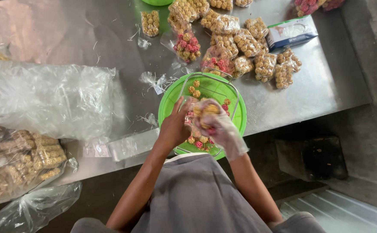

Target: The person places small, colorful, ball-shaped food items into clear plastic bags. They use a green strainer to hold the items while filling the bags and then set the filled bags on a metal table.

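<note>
Green plastic, round and bright, makes up the tray [167, 102] at the middle of the frame, sitting on a steel table [89, 39] with its lower edge over the table's rim. A wire frame [233, 89] lies across the tray, and loose yellow and red snack balls [195, 91] are scattered inside it.

Just above the tray's lower half, both hands meet around a small clear bag [203, 115] part filled with the same balls. The left hand [174, 126], bare, grips the bag's left side with fingers closed on the plastic. The right hand [223, 127], covered in a thin clear glove, is wrapped around the bag from the right; motion blur hides exactly how its fingers lie.

In the upper middle of the frame a heap of filled bags [244, 47] spreads over the table, mostly yellow, a few red ones among them. A small blue and white box [291, 31] sits at the upper right, next to the heap. At the left, a large crumpled clear sack [46, 99] lies on the table, and below it, at the lower left, a sack of brown snack bars [20, 159]. Scraps of clear plastic [151, 81] lie between the sack and the tray.
</note>
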